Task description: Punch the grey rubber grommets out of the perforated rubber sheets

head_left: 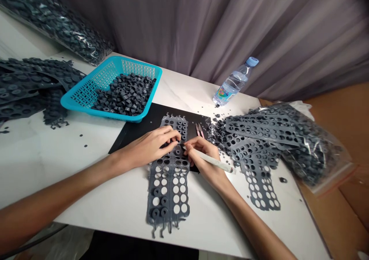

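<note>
A dark grey perforated rubber sheet (170, 175) lies lengthwise before me, with small ring-shaped parts in some of its holes and other holes open. My left hand (157, 144) rests on its upper half, fingers curled and closed at the tips; what they pinch, if anything, is hidden. In my right hand (204, 156) is a pen-like tool (213, 161) with a whitish handle, gripped like a pencil. Its tip points at the sheet close to my left fingertips. Under the sheet's upper part is a black mat (129, 131).
A blue basket (111, 116) of loose rings stands back left. Pink-handled snips (199, 130) lie by my right hand. Punched sheets (259, 148) and a plastic bag (314, 156) fill the right; more sheets (25, 85) lie left. A water bottle (235, 81) stands near the curtain (173, 25).
</note>
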Demonstrator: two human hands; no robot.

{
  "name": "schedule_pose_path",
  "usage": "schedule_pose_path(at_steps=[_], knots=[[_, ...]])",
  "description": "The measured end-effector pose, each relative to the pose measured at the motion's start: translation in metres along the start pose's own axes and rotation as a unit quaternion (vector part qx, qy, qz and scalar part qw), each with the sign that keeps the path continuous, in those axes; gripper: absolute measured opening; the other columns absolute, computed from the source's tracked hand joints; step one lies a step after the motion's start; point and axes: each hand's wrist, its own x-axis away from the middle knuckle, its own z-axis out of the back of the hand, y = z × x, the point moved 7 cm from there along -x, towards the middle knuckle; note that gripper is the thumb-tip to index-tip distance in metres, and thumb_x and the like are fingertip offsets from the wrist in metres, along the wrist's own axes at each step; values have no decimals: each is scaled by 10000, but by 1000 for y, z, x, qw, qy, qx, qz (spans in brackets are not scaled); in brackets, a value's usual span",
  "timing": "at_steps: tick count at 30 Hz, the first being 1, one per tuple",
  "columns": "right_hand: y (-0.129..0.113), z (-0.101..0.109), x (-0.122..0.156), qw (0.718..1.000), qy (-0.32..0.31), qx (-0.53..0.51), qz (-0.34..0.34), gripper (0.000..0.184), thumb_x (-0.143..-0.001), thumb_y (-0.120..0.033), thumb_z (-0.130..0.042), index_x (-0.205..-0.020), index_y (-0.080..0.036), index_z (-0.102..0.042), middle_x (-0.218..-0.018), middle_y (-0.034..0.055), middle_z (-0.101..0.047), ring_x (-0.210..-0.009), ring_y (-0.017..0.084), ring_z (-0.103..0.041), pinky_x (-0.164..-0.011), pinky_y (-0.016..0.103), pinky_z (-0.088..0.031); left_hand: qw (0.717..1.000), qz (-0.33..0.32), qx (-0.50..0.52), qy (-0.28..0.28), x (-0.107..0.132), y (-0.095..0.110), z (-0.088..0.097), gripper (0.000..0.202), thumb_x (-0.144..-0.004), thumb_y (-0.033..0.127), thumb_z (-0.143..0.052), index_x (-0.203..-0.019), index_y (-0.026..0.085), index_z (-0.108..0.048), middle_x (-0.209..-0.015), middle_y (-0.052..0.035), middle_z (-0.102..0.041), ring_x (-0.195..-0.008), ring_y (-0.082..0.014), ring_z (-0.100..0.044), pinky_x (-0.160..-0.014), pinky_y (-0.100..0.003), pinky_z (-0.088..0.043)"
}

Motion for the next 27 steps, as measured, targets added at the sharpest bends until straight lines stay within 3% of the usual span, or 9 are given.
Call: schedule_pose_path(at_steps=[5, 8, 10, 12, 14, 16, 20, 23, 27], knots=[[-1, 1, 1, 999, -14, 39, 12, 215, -1035, -401, -654, -952, -204, -683, -781, 6, -682, -616, 143, -601, -552, 236, -470, 994, -80, -76, -4, 0, 10, -7, 247, -1130, 218, -457, -1217, 185, -686, -1210, -90, -662, -1123, -245, -677, -1015, -407, -550], [-2, 1, 3, 998, -7, 66, 20, 191, -1033, -366, -648, -934, -204, -671, -783, 2, -676, -616, 135, -578, -550, 233, -445, 993, -99, -40, 45, -1, 13, -5, 254, -1124, 189, -454, -1122, 186, -708, -1152, -78, -679, -1107, -236, -670, -1022, -406, -555], [-1, 1, 3, 997, -1, 78, 27, 174, -1027, -344, -648, -924, -204, -668, -766, -5, -665, -606, 129, -560, -536, 229, -421, 988, -65, 38, 136, -3, 9, 12, 201, -1114, 227, -509, -1074, 194, -704, -1103, -63, -687, -1074, -218, -669, -1009, -382, -561], [0, 0, 3, 997, 3, 77, 25, 162, -1019, -326, -647, -917, -203, -669, -744, -12, -650, -592, 125, -549, -519, 224, -412, 963, 2, 151, 224, -3, -1, 32, 153, -1088, 296, -592, -1030, 200, -696, -1054, -47, -682, -991, -193, -674, -948, -342, -580], [2, 0, 3, 998, 1, 54, 12, 162, -1012, -325, -655, -909, -202, -671, -744, -8, -653, -592, 128, -566, -511, 220, -435, 924, 68, 284, 248, -2, -11, 44, 162, -1051, 356, -662, -1019, 201, -700, -1046, -39, -684, -922, -170, -680, -875, -303, -594], [2, 0, 3, 1000, 0, 16, 0, 176, -1013, -353, -666, -926, -201, -678, -771, 5, -681, -596, 138, -604, -511, 226, -478, 882, 119, 403, 213, -1, -17, 44, 172, -1028, 367, -701, -1030, 196, -726, -1087, -46, -709, -972, -169, -699, -905, -288, -599], [-2, 9, 5, 999, 49, -17, 13, 219, -1035, -419, -665, -1000, -205, -692, -796, 18, -714, -569, 138, -634, -508, 235, -506, 813, 192, 538, 111, 9, -17, 27, 158, -1007, 320, -735, -1089, 193, -782, -1240, -73, -758, -1196, -213, -720, -1136, -342, -540], [-3, 14, 6, 997, 77, -3, 18, 226, -1042, -432, -662, -998, -212, -687, -783, 15, -714, -569, 135, -640, -512, 233, -500, 789, 216, 572, 55, 13, -11, 12, 193, -1015, 297, -724, -1167, 194, -785, -1287, -81, -771, -1258, -247, -725, -1209, -388, -501], [-3, 15, 5, 996, 81, 29, 15, 242, -1040, -443, -658, -970, -213, -687, -747, 9, -706, -563, 142, -645, -509, 237, -493, 782, 213, 586, 15, 14, -3, 5, 241, -1034, 310, -701, -1227, 189, -780, -1308, -87, -784, -1327, -265, -700, -1255, -395, -462]])
